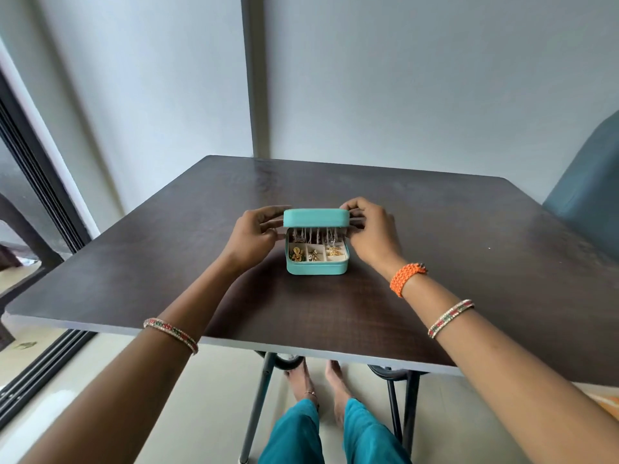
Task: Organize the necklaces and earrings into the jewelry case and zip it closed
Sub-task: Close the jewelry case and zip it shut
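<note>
Our fingers come first. The fingers of our left hand (256, 234) curl around the left end of the lid (316, 218), with the thumb down low by the edge of the tray. The fingers of our right hand (370, 229) curl over the right end of the same lid and pinch it. Both hands hold the lid and nothing else.

The lid belongs to the small teal jewelry case with rounded corners (316, 259). It is tipped forward over the bottom half, about halfway down, so we can only peek inside. The case sits near the middle of the dark brown wooden table (469, 262), between our two hands.

Inside, thin silvery necklaces (313, 235) hang in a row under the lid. Below them, little gold earrings (298, 254) lie in the cream boxes of the tray. We see no jewelry left out on the table.

So we think the sorting part is done. The lid is not down yet, and the zip is not closed. We cannot see the zip pull from here. What is left, we think, is to press the lid flat and run the zip all the way around. The hanging chains could get caught in the edge, so we should watch them.
</note>
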